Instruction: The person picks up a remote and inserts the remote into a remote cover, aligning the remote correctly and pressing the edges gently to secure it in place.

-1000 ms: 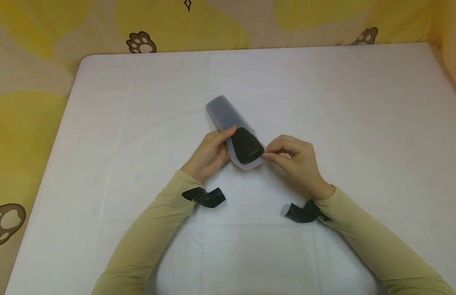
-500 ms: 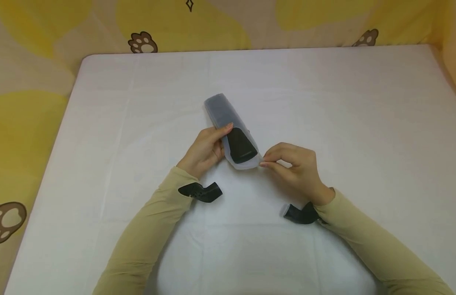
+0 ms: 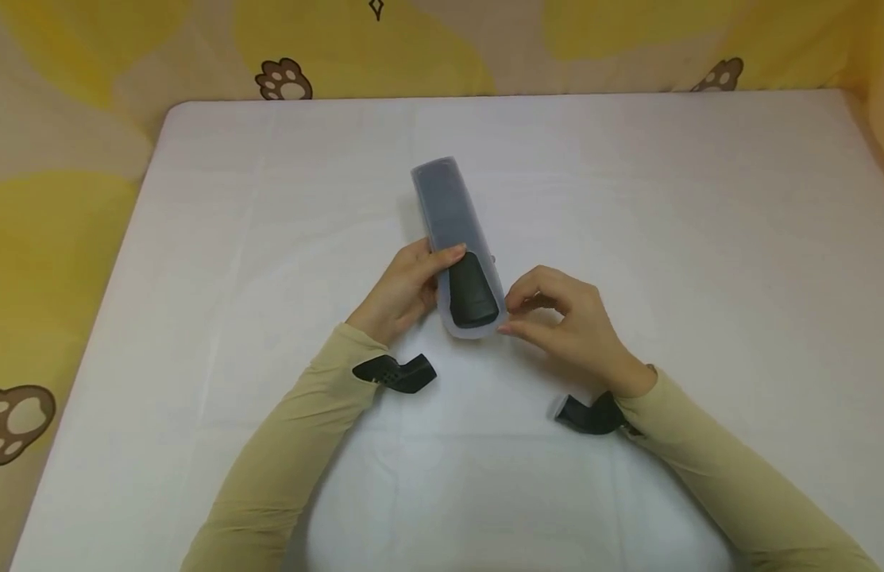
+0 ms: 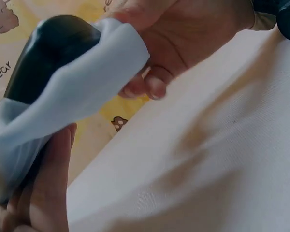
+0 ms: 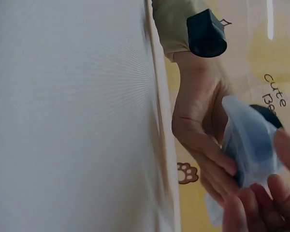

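Observation:
A dark remote control (image 3: 473, 294) sits inside a long translucent silicone cover (image 3: 452, 202), which leaves its near end bare through an opening. My left hand (image 3: 402, 290) grips the covered remote from the left, thumb across the top at the opening's far edge; in the left wrist view its fingers (image 4: 53, 179) lie beneath. My right hand (image 3: 566, 318) has thumb and forefinger at the cover's near right rim. Seen from the left wrist, the right thumb (image 4: 135, 14) is right at the rim, with other fingers curled below. The remote's far part shows dimly through the cover.
A white-covered table (image 3: 663, 222) spreads beneath both hands. Yellow patterned cloth (image 3: 413, 48) with brown paw prints stands behind its far edge and along the sides. Black wrist cameras (image 3: 399, 373) stick out from both sleeves.
The covered remote has turned more upright in the head view, its far end swinging away from me. My right fingers pulled the rim out slightly, then moved back in closer along it.

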Available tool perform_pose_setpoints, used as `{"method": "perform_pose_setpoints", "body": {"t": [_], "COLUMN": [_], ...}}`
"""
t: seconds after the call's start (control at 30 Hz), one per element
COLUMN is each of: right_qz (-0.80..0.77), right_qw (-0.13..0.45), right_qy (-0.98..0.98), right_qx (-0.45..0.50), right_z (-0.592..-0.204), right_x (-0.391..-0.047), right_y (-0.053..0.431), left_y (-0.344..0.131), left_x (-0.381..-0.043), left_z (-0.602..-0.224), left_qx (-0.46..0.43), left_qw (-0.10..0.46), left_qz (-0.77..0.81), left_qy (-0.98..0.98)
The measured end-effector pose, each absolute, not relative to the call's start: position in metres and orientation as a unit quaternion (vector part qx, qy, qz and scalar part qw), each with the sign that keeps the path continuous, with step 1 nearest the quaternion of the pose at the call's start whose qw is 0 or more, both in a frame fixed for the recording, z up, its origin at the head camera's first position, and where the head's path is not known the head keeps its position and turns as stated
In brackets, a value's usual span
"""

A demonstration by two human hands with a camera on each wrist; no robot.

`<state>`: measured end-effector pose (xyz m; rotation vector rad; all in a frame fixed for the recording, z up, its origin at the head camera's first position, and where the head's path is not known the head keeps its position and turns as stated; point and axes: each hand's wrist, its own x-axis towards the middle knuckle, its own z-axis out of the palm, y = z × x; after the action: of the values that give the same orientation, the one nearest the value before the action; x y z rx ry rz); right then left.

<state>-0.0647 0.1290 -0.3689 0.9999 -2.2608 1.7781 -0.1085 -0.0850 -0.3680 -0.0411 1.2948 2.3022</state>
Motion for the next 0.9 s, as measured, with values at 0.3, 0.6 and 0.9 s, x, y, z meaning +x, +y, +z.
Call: {"method": "perform_pose_setpoints", "body": {"t": [0.3, 0.6, 0.9], "right_qz": [0.652, 0.641, 0.679], "right_qw": [-0.157, -0.212, -0.210], "right_qy": [-0.730, -0.734, -0.701], "right_qx": [0.128, 0.072, 0.064], "right_z": [-0.363, -0.364, -0.366], "right_x": [-0.068, -0.079, -0.088], "right_y": [0.133, 0.126, 0.121], "left_y": [-0.081, -0.073, -0.075], "left_x": [-0.106, -0.103, -0.103], "left_z": [-0.365, -0.368, -0.366], "left_qx": [-0.017, 0.018, 0.051], "left_qw": [0.256, 0.240, 0.256], "left_qz": [0.798, 0.731, 0.721], "left_qy": [0.546, 0.638, 0.641]}}
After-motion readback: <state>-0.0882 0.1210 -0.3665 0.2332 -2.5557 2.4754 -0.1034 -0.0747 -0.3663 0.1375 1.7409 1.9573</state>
